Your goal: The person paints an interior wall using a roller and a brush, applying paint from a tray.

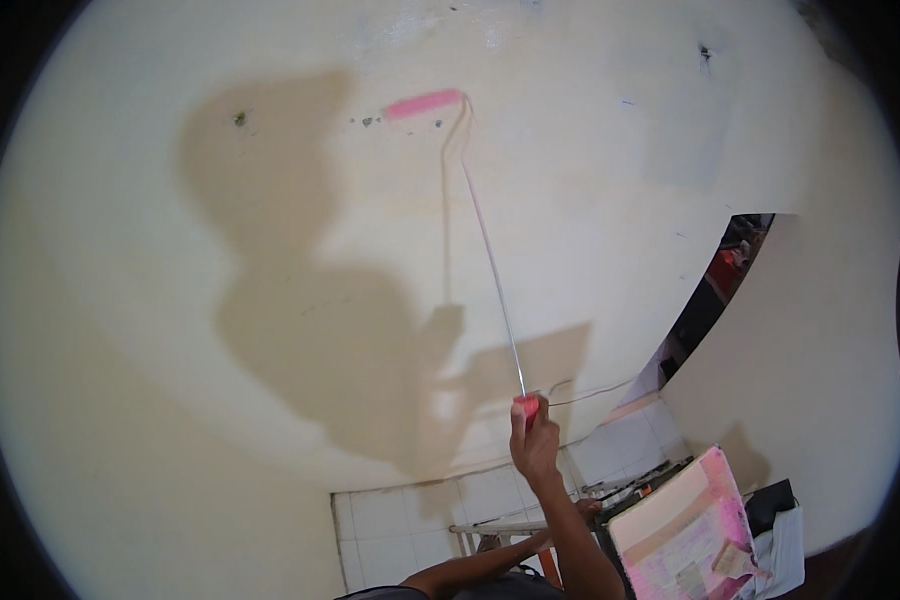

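Observation:
My right hand [535, 442] is closed round the red handle [528, 405] of a paint roller. Its long thin metal rod [494, 262] reaches up to a pink roller sleeve [423, 104], which is at the cream wall [570, 200]. Lower down, my left forearm crosses behind the right one, and my left hand [589, 508] is curled beside the corner of a pink-stained, pale rectangular tray [660, 515]. What those fingers grip is hidden. A torn brownish scrap [735, 560] lies on the tray.
A metal ladder-like frame [500, 527] stands below my arms, before white wall tiles [385, 515]. At right are a dark opening [710, 295], a black item [770, 505] and a whitish container [785, 555]. A thin cable [595, 397] runs along the wall. My shadow falls on it.

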Demonstrator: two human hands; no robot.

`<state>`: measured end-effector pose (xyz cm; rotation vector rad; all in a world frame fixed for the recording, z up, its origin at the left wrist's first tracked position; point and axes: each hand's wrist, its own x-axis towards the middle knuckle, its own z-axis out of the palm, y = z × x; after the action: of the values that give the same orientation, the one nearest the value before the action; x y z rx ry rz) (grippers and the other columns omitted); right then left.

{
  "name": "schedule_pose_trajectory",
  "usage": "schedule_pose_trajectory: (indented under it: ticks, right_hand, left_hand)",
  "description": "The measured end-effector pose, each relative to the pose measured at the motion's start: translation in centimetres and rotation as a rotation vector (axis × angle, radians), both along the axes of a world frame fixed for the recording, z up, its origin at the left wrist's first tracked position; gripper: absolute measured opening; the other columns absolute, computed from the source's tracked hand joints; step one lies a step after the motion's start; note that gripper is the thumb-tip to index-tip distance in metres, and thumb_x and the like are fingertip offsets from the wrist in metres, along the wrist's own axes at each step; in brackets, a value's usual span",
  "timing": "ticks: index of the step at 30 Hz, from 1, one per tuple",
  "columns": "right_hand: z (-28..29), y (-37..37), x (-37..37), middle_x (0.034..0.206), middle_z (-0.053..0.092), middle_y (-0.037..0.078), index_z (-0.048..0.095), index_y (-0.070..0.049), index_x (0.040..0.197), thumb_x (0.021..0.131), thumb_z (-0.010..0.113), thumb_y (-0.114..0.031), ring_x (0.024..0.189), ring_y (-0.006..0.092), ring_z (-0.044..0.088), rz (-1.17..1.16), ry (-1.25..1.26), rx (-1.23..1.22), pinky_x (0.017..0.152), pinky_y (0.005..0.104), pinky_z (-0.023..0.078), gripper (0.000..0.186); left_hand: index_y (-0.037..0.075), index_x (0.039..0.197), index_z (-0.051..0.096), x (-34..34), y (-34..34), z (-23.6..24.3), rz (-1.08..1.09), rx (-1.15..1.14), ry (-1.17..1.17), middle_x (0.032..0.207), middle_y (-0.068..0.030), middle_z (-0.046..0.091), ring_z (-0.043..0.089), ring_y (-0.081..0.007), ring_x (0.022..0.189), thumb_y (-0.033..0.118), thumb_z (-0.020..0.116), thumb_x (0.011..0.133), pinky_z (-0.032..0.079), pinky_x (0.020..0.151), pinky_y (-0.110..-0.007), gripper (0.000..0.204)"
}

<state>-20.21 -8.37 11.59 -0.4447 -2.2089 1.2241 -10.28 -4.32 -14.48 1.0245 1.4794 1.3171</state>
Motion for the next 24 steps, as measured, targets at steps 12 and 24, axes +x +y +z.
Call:
schedule_pose_trajectory:
  ticks: [12, 24]
  right_hand:
    - [1.5, 0.6, -1.0, 0.069, 0.061, 0.018, 0.048, -0.007, 0.107, 0.090, 0.053, -0.029, 0.064, 0.0374, 0.062, -0.025, 0.005, 0.031, 0.057, 0.0419, 0.048, 0.029]
    - [-0.2, -2.7, -0.8, 0.067, 0.060, 0.020, 0.047, -0.006, 0.108, 0.091, 0.050, -0.035, 0.064, 0.0396, 0.061, -0.007, 0.023, 0.030, 0.054, 0.0439, 0.047, 0.034]
  left_hand:
    - [0.002, 0.110, 0.051, 0.5, -0.6, -1.0, 0.055, 0.094, -0.262, 0.104, -0.0109, 0.053, 0.049, -0.0190, 0.097, 0.050, 0.040, 0.093, 0.037, 0.089, -0.033, 0.052]
    - [0.002, 0.114, 0.052, 1.6, -0.5, -1.1, 0.049, 0.126, -0.306, 0.108, -0.0125, 0.054, 0.048, -0.0196, 0.101, 0.049, 0.043, 0.092, 0.036, 0.092, -0.033, 0.053]
